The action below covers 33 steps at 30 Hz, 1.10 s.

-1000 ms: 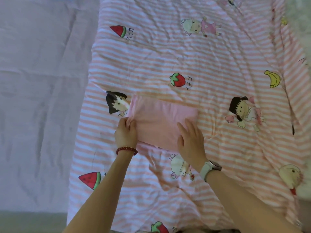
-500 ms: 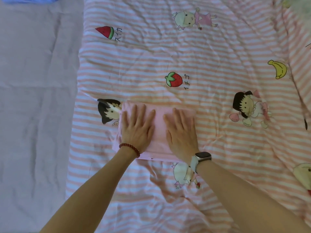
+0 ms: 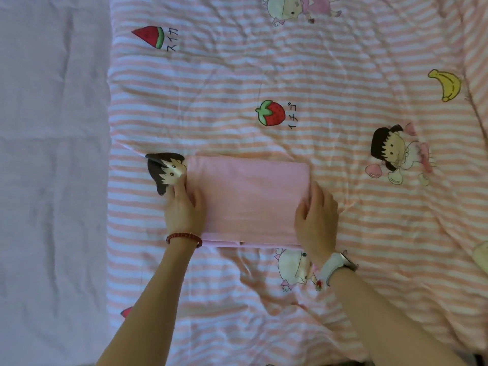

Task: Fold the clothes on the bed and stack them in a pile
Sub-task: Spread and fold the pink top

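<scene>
Both hands are gripping the folded pink garment (image 3: 248, 202) at its short ends: my left hand (image 3: 184, 207) is curling under the 9 o'clock edge, my right hand (image 3: 317, 217) is clasping the 3 o'clock edge. It is lying flat as a tidy rectangle on the striped cartoon quilt (image 3: 343, 62), near the middle of the view. I am judging this piece folded; stacking is remaining, and I am seeing no pile or other clothes.

A pink-and-white striped quilt (image 3: 343, 75) printed with cartoon children and fruit fills the centre and right of the frame; a plain, creased lavender sheet (image 3: 52, 154) covers the left side.
</scene>
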Available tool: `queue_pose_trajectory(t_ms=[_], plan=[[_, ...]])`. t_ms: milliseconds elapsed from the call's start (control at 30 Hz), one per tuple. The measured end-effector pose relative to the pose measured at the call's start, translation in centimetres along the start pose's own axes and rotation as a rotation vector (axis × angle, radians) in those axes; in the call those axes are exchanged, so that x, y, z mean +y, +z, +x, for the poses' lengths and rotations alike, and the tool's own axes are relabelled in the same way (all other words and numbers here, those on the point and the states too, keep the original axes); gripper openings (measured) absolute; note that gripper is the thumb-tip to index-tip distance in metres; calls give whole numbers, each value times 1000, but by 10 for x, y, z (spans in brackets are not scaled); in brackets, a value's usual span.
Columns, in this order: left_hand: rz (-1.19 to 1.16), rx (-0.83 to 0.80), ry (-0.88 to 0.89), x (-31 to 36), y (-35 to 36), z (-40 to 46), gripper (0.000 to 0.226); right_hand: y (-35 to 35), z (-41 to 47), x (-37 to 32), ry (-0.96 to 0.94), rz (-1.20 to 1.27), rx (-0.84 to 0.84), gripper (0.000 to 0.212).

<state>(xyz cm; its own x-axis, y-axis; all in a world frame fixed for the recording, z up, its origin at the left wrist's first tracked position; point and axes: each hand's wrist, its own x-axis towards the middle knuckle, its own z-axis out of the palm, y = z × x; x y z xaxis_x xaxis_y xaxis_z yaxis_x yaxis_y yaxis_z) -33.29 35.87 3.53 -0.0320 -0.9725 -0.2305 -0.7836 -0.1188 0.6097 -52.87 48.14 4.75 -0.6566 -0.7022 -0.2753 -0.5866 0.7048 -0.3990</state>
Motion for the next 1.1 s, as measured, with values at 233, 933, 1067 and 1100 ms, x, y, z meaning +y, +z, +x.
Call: queue_pose_trajectory(t_ms=[233, 933, 1067, 1100], plan=[[-82, -284, -198, -7, -1, 5, 57, 0, -9, -9, 247, 568, -70, 18], [-388, 190, -456, -14, -51, -231, 33, -58, -139, 39, -112, 479, -342, 38], [-399, 253, -610, -43, -69, -292, 28, -54, -188, 39, -177, 416, -472, 34], [-391, 277, -644, -51, -76, -302, 26, -52, -196, 34, -200, 400, -512, 33]])
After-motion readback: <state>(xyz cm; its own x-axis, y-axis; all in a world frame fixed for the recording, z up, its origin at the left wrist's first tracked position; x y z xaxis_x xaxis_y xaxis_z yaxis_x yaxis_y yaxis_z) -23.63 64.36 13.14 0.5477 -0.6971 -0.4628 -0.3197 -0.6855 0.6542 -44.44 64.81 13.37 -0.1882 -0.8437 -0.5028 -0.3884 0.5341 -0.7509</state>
